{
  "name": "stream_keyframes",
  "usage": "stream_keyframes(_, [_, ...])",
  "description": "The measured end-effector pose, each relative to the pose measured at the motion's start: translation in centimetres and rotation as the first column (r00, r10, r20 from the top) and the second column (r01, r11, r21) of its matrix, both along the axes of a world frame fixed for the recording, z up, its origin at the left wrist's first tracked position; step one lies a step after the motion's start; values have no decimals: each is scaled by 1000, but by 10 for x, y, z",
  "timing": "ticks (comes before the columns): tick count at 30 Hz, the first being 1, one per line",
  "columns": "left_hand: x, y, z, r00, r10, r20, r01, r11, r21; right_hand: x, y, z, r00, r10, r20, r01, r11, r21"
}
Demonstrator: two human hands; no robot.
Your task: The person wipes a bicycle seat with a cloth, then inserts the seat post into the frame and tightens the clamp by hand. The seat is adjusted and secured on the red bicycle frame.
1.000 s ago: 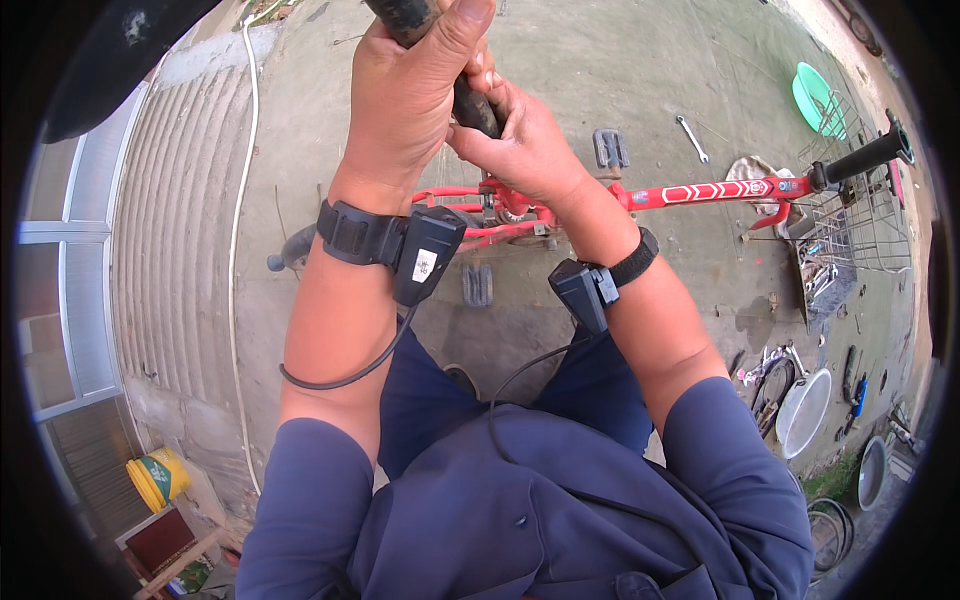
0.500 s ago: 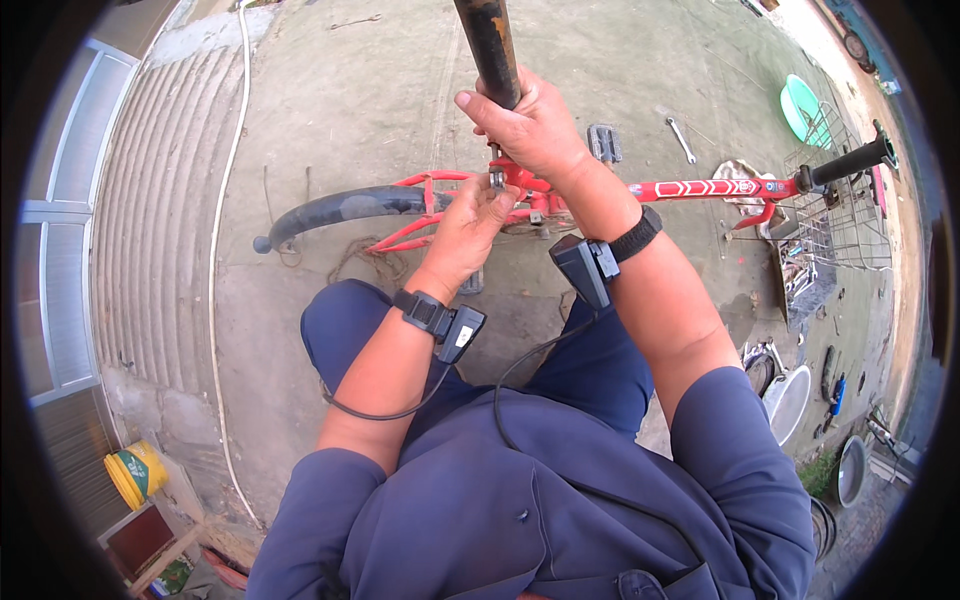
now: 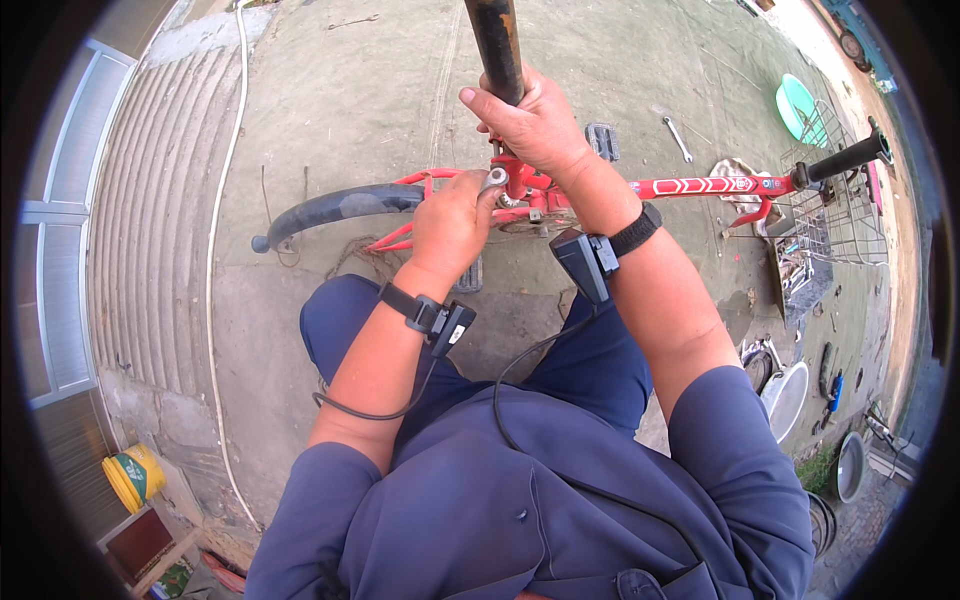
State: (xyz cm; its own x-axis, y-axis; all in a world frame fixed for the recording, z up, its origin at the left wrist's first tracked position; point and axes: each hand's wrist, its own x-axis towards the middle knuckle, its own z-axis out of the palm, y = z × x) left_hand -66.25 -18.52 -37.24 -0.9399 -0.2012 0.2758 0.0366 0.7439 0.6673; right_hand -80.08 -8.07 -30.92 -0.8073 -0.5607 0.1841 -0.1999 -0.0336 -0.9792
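Gripping: right hand [image 3: 535, 120] closed around dark seat post [image 3: 497, 45], 12 o'clock.
Left hand [image 3: 450, 225]: fingers pinching clamp bolt [image 3: 495, 178].
Risk: post twisting could pinch fingers.

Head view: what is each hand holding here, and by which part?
The right hand grips the dark post near its lower end. The left hand pinches a small silvery fitting at the red bicycle frame.

I am wearing the only camera on my head; it is looking steeply down my chest, close over my left hand [image 3: 450, 225] and right hand [image 3: 535, 125] at the red bicycle frame [image 3: 700, 186], with the concrete ground [image 3: 330, 110] curving away toward the rim.
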Motion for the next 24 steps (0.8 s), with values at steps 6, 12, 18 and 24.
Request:
stream_keyframes(6, [-3,-7,2,999,-42,-14,42,998,-44,3,1,3,997,16,78,-14,999,-31])
stream_keyframes(12, [-4,-8,14,977,-90,193,65,989,133,4,1,4,995,16,95,-12,999,-45])
stream_keyframes(18, [-8,-10,12,963,-114,244,39,956,291,6,1,7,993,25,119,-19,998,-54])
stream_keyframes(24, [-38,-17,-6,981,-73,179,-89,652,753,5,2,8,990,21,137,-18,1000,-23])
